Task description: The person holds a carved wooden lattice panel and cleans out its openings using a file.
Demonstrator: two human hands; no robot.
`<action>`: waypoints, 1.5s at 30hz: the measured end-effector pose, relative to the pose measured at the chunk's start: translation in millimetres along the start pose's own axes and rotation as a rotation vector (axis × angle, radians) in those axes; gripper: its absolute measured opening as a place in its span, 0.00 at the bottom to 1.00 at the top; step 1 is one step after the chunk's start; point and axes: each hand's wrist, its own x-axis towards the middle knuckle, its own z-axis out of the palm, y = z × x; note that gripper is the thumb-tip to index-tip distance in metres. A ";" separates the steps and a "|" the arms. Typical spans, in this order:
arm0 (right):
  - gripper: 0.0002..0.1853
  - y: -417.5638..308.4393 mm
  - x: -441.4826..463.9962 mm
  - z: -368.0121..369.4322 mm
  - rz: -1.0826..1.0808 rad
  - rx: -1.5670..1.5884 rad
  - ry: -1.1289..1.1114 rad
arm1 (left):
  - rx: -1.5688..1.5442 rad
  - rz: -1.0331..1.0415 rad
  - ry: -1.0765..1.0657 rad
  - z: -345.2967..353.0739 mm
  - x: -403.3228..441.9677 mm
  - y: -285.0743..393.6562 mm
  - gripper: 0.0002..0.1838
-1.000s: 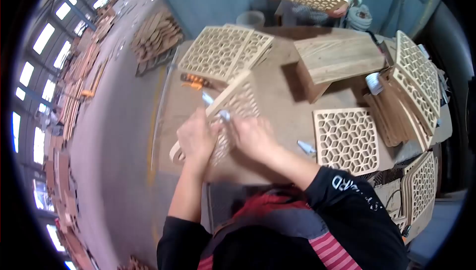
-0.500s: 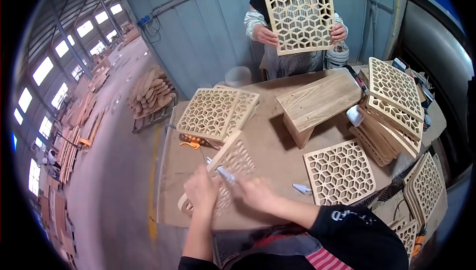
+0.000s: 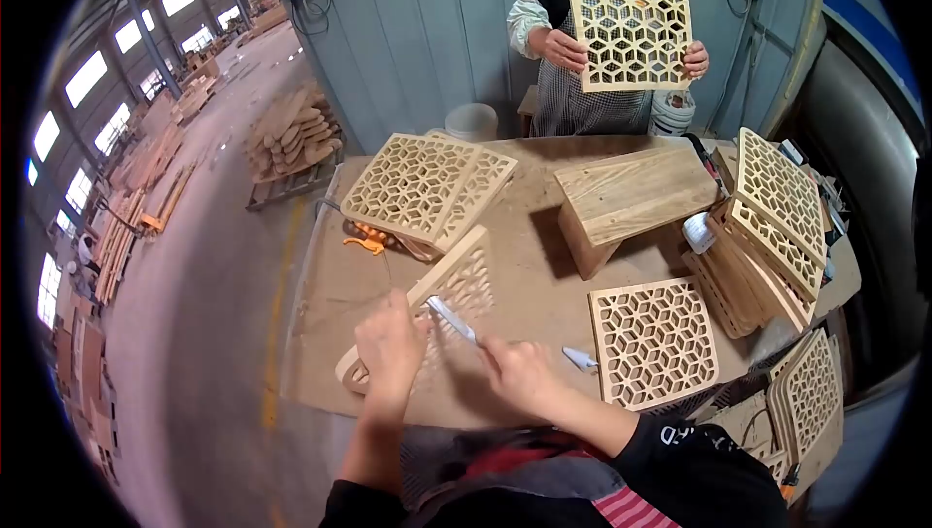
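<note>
A lattice panel [image 3: 466, 280] is tilted up on its edge over the brown table, its pattern partly blurred. My left hand [image 3: 390, 344] is closed on the panel's near side. A pale strip, perhaps folded sandpaper, [image 3: 452, 318] runs from my right hand [image 3: 524, 375] to the panel's edge; the fingers of that hand are closed around its near end. Right of my right hand, a small pale pointed piece [image 3: 580, 358] lies beside a flat lattice panel [image 3: 654, 344].
Stacked lattice panels [image 3: 417, 183] and an orange tool [image 3: 365, 240] are at the back left. A wooden stand [image 3: 636, 193] is behind the flat panel, with more panels [image 3: 782, 193] at the right. Across the table, a co-worker [image 3: 592, 106] holds a lattice panel [image 3: 636, 28].
My right hand has drawn away from the panel's edge, showing more of the pale strip. The co-worker's panel has been raised upright since the earliest frame. The camera view has shifted.
</note>
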 end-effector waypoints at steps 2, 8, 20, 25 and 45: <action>0.11 -10.3 0.3 -11.7 0.030 -0.059 -0.037 | -0.007 0.018 0.025 -2.2 0.0 0.7 0.23; 0.15 5.5 39.3 30.3 -0.131 -0.104 0.034 | -0.040 0.016 0.078 -3.4 -0.8 4.5 0.24; 0.14 -4.1 43.0 24.4 -0.145 -0.096 0.081 | -0.078 0.098 0.110 -5.3 -4.3 1.8 0.20; 0.07 -4.4 -2.2 -1.7 -0.081 -0.082 0.039 | -0.081 0.065 0.067 -0.7 -0.3 -6.7 0.20; 0.10 86.2 -81.5 -30.0 0.151 0.020 -0.068 | 0.040 -0.003 -0.035 -4.6 17.2 4.0 0.26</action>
